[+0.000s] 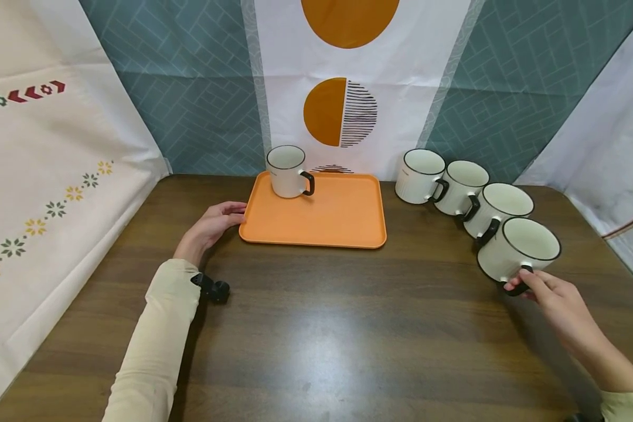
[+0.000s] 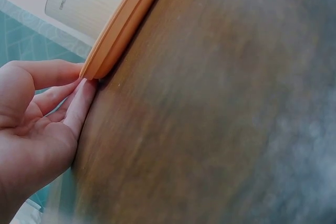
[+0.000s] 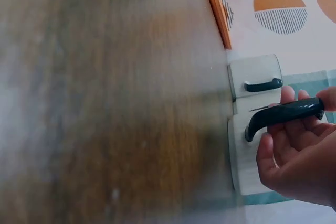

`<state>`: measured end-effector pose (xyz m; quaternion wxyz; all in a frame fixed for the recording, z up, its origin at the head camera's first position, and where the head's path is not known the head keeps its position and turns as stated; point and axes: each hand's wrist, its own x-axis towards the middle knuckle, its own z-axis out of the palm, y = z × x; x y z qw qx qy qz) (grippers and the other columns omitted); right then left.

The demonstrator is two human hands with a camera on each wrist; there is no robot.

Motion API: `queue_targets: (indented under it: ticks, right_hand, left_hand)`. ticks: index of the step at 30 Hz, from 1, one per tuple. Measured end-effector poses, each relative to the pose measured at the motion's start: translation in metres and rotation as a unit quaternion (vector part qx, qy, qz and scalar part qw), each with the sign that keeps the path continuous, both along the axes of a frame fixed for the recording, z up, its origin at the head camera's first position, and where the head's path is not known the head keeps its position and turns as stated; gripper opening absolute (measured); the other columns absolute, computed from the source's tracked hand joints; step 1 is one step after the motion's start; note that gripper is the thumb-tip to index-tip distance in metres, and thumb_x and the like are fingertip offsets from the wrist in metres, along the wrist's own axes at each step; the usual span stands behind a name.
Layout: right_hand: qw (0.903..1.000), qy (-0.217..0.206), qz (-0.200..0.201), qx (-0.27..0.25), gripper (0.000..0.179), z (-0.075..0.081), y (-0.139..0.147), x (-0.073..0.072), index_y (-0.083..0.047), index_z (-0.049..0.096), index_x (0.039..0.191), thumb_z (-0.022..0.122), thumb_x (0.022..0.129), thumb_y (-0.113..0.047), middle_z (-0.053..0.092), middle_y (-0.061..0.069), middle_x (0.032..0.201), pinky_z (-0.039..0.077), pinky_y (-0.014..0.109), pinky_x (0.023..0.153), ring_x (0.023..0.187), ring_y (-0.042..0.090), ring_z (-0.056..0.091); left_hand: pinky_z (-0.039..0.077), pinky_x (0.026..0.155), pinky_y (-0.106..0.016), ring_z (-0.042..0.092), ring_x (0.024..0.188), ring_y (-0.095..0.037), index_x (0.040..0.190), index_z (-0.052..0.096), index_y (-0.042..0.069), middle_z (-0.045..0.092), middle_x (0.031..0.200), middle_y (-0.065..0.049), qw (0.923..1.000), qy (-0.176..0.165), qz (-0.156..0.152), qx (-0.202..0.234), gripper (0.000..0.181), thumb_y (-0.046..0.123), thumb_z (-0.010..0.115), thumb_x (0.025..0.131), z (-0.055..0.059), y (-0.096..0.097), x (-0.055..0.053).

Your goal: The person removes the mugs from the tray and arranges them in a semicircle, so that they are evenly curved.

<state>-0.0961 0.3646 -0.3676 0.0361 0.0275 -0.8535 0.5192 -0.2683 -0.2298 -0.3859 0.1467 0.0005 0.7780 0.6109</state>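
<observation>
My left hand (image 1: 216, 225) is at the left edge of an orange tray (image 1: 327, 217); in the left wrist view its thumb and fingers pinch the rim at the corner. On the tray's back left part stands a white enamel mug (image 1: 285, 179) with a dark rim and black handle. Over on the right, my right hand (image 1: 559, 302) holds a matching mug (image 1: 506, 258) by its black handle (image 3: 286, 113). This mug is the nearest of the group on that side and leans a little, overlapping the mug behind it (image 1: 498, 206) in the head view.
Two more white mugs, one (image 1: 418, 183) right of the tray and another (image 1: 456, 190) beside it, continue the slanting row. The brown wooden table (image 1: 316, 328) meets a patterned cloth backdrop (image 1: 190, 88) at the back, with a white cloth (image 1: 74, 234) along the left side.
</observation>
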Motion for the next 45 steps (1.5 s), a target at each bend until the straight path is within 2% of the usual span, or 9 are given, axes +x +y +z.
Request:
queue_targets:
  ticks: [3,17,23,29,32,35,37,41,45]
  right_hand:
    - [0.9997,0.009,0.008,0.02,0.032,-0.002,-0.003,-0.001,-0.002,0.067,0.088,0.042,0.104,-0.015,0.064,-0.011,0.084,0.042,0.008,0.074,0.085,-0.005,0.056]
    - [0.999,0.01,0.04,0.015,0.031,0.0,-0.008,-0.006,-0.002,0.065,0.093,0.038,0.105,-0.015,0.064,-0.012,0.087,0.04,0.007,0.077,0.089,-0.006,0.056]
    - [0.9989,0.001,0.043,0.021,0.032,0.001,-0.012,-0.007,0.0,0.062,0.095,0.038,0.106,-0.018,0.064,-0.011,0.089,0.04,0.008,0.077,0.089,-0.005,0.056]
    - [0.9993,-0.02,0.032,0.008,0.031,0.005,-0.012,-0.008,0.004,0.065,0.097,0.044,0.104,-0.018,0.068,-0.009,0.09,0.044,0.009,0.076,0.09,-0.005,0.059]
    - [0.9948,-0.027,-0.002,0.099,0.036,0.011,-0.013,-0.005,0.005,0.065,0.1,0.047,0.103,-0.026,0.069,-0.004,0.089,0.046,0.015,0.066,0.08,-0.004,0.059]
    - [0.9775,-0.021,-0.048,0.204,0.041,0.021,-0.012,-0.001,0.003,0.065,0.101,0.05,0.1,-0.035,0.069,0.003,0.084,0.043,0.021,0.056,0.069,-0.003,0.056]
    - [0.9666,-0.006,-0.08,0.243,0.04,0.029,-0.011,0.001,0.0,0.066,0.096,0.053,0.098,-0.037,0.067,0.004,0.076,0.039,0.024,0.051,0.062,-0.001,0.053]
    - [0.9694,0.029,-0.117,0.214,0.035,0.048,-0.012,-0.001,0.0,0.063,0.09,0.057,0.096,-0.034,0.061,-0.01,0.064,0.038,0.021,0.051,0.058,-0.002,0.052]
    - [0.9784,0.051,-0.106,0.17,0.031,0.071,-0.022,-0.013,0.0,0.06,0.092,0.058,0.096,-0.031,0.059,-0.016,0.065,0.04,0.015,0.052,0.06,-0.003,0.055]
  left_hand:
    - [0.032,0.109,-0.037,0.042,0.122,-0.028,0.143,0.033,-0.009,0.037,0.143,-0.025,1.0,-0.001,0.003,-0.001,0.05,0.002,0.051,0.097,-0.003,-0.001,0.0]
    - [0.035,0.107,-0.035,0.045,0.118,-0.024,0.142,0.034,-0.011,0.038,0.141,-0.025,1.0,0.007,0.004,-0.002,0.049,0.002,0.052,0.097,-0.003,-0.001,0.0]
    - [0.036,0.106,-0.034,0.046,0.116,-0.023,0.141,0.035,-0.01,0.039,0.14,-0.024,1.0,0.007,0.002,-0.006,0.049,0.002,0.052,0.097,-0.002,0.0,0.0]
    - [0.036,0.107,-0.034,0.045,0.118,-0.024,0.141,0.034,-0.01,0.038,0.141,-0.024,1.0,0.003,0.004,0.0,0.049,0.001,0.052,0.097,-0.002,0.001,-0.002]
    - [0.035,0.107,-0.034,0.045,0.118,-0.024,0.142,0.034,-0.01,0.038,0.141,-0.024,1.0,0.001,0.005,0.004,0.05,0.001,0.052,0.097,-0.002,0.001,-0.001]
    - [0.035,0.107,-0.035,0.045,0.117,-0.023,0.142,0.034,-0.01,0.038,0.142,-0.025,1.0,0.005,0.003,0.001,0.05,0.001,0.053,0.097,-0.002,0.002,-0.001]
    - [0.035,0.107,-0.035,0.046,0.116,-0.022,0.141,0.034,-0.011,0.038,0.141,-0.025,1.0,0.008,0.001,-0.001,0.05,0.001,0.053,0.096,-0.003,0.002,-0.001]
    - [0.034,0.108,-0.036,0.045,0.117,-0.023,0.141,0.035,-0.011,0.038,0.141,-0.025,1.0,0.006,0.003,-0.002,0.05,0.001,0.053,0.096,-0.003,0.002,-0.001]
    - [0.034,0.108,-0.036,0.044,0.119,-0.025,0.141,0.035,-0.01,0.039,0.141,-0.025,1.0,0.006,0.006,-0.002,0.049,0.001,0.053,0.097,-0.002,0.0,0.001]
